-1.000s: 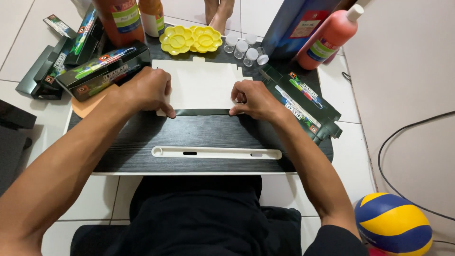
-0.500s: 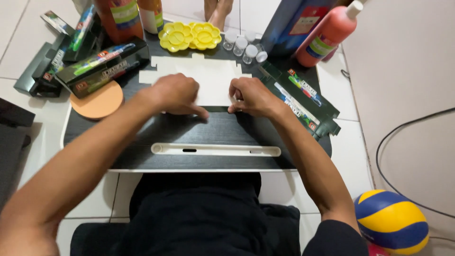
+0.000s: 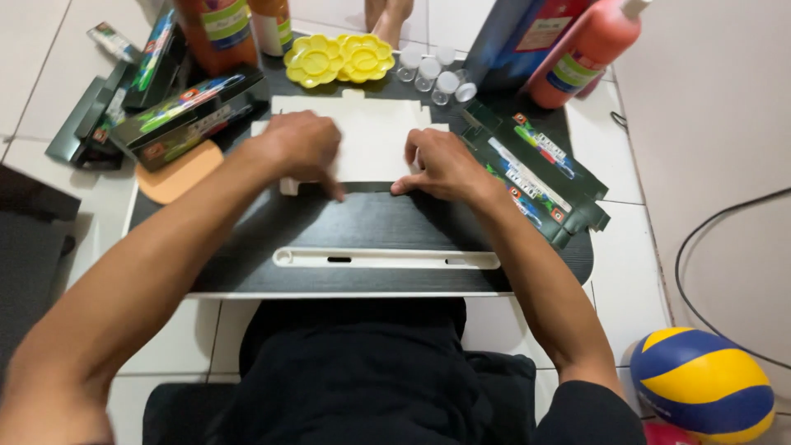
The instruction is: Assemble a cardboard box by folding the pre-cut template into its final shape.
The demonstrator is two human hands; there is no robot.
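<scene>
Head view, starting nearest: a dark lap, then the low black table (image 3: pixel 247 247) with a white slot tray (image 3: pixel 387 259) along its front edge. Just past that, both hands press down on a flat white cardboard sheet (image 3: pixel 375 136) lying in the middle of the table. The left hand (image 3: pixel 301 148) lies flat with fingers bent over the sheet's near-left corner; the right hand (image 3: pixel 445 165) holds the near-right edge, its fingertips on the crease line. Neither hand is closed around anything, both simply bear down on the card, though whether a fold is tucked under the left palm I can't quite make out.

The worry is the crowding. A flattened dark green carton (image 3: pixel 535 173) touches the right wrist, and a green box (image 3: pixel 185 115) sits just beside the left hand; a hard push could shove the sheet crooked and spoil the crease. Farther back, the small clear pots (image 3: pixel 432 70), yellow flower-shaped palettes (image 3: pixel 338 58) and the red bottle (image 3: pixel 589 49) stand near the sheet's far edge, so a sliding sheet might knock them over.
</scene>
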